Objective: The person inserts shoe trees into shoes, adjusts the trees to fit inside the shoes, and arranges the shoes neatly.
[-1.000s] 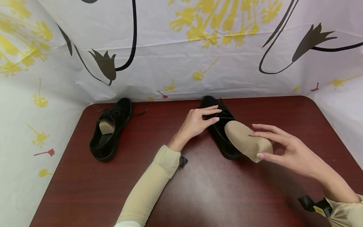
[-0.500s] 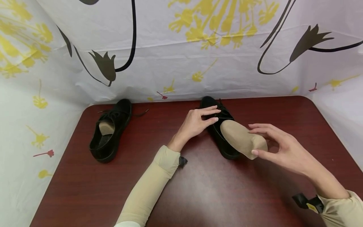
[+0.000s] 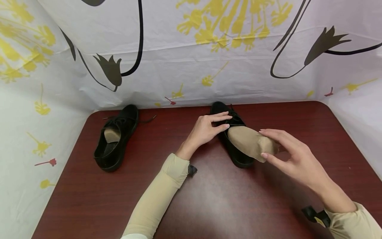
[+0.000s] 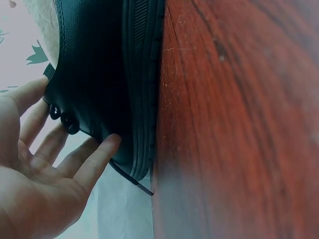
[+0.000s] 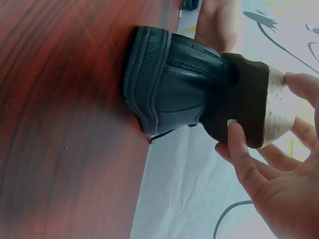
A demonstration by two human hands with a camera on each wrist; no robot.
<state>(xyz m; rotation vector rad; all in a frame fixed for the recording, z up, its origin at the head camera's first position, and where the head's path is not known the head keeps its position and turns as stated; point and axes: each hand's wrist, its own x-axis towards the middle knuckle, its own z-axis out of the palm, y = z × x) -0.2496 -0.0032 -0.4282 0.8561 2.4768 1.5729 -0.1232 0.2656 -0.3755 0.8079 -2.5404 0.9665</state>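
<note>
Table (image 3: 209, 199): dark red wood top, patterned sheet behind and at both sides.
Far shoe (image 3: 114, 141): black, at the left, well apart from the hands, a tan insole showing inside.
Near shoe (image 3: 231, 132): black lace-up at the middle, standing on its sole.
Insole (image 3: 249, 143): tan, front end over the near shoe's opening, heel end raised toward the right.
Left hand (image 3: 206, 129): fingers straight, tips resting on the near shoe's side by the laces.
Right hand (image 3: 286, 154): thumb and fingers pinch the insole's heel end.
Right wrist view: dark underside of the insole (image 5: 249, 99), hidden from the head.
Left wrist view: ribbed sole edge (image 4: 142, 89) against the wood.
Change: insole and right hand have shifted left, nearer the shoe opening.
</note>
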